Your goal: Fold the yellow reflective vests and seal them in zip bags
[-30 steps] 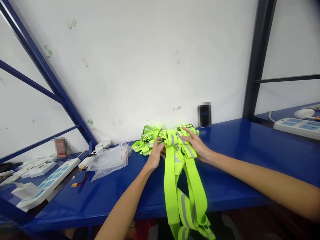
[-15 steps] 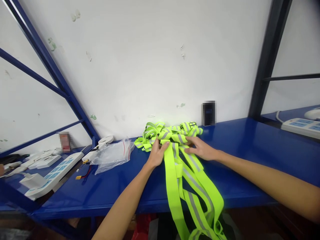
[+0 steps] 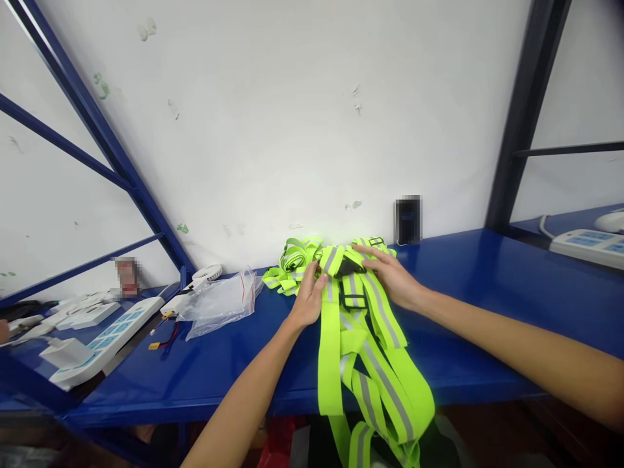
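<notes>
A neon-yellow reflective harness of straps with grey stripes runs from the blue tabletop over its front edge. My left hand pinches the harness's left side between thumb and fingers. On the right side, my right hand lies against the gathered top part, its fingers stretched out and apart. Between the two hands a black buckle and a dark patch show on the straps. Behind them, a rolled yellow strap and more folded yellow straps lie against the wall.
Clear plastic bags lie to the left, near a small white fan and a red-black cable with a yellow connector. A white power strip sits farther left. A dark pixelated box stands by the wall.
The top of the harness has been spread, and the black buckle and dark patch now show. My right hand has shifted slightly up and its fingers have straightened; my left hand stays nearly in place.
</notes>
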Tool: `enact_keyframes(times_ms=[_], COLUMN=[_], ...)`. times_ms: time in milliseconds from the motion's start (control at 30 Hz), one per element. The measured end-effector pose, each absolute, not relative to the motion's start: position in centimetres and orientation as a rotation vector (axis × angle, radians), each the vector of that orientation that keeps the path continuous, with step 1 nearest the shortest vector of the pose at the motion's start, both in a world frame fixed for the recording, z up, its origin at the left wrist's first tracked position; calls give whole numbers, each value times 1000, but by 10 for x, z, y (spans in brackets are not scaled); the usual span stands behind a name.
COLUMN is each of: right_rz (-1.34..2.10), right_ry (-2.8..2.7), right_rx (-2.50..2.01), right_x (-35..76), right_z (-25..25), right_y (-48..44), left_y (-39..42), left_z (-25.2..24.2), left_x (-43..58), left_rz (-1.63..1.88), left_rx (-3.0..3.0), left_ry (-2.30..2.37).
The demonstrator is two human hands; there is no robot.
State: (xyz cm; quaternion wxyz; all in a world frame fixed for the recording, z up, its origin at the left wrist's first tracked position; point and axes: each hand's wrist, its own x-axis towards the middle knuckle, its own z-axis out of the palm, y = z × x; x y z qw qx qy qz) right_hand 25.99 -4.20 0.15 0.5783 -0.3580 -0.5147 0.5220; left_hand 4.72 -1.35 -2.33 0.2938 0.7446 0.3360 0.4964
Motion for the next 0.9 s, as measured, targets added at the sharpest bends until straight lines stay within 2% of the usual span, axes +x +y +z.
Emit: enact_keyframes(times_ms=[133, 267, 367, 600, 800, 900], right_rz=[1555, 1672, 1547, 935, 1220, 1181], right_ry=[-933, -1035, -1294, -1794, -1771, -1672], right_rx=[-773, -684, -754, -911, -719, -817], right_x=[261, 261, 260, 266, 254, 250], right_z=[4, 5, 0, -7, -2, -9], right_y=[-38, -46, -47, -41, -50, -50], left_y=[-13, -13, -14, -20, -22, -23], left_z=[-24, -17, -11, -9, -9, -10], left_x=[47, 47, 47, 48, 48, 49], left_rz=[1290, 1450, 1490, 1493, 1649, 1587], left_rx=[2260, 2286, 2248, 1983, 1877, 1915], left_ry=[926, 898, 914, 966, 937, 893])
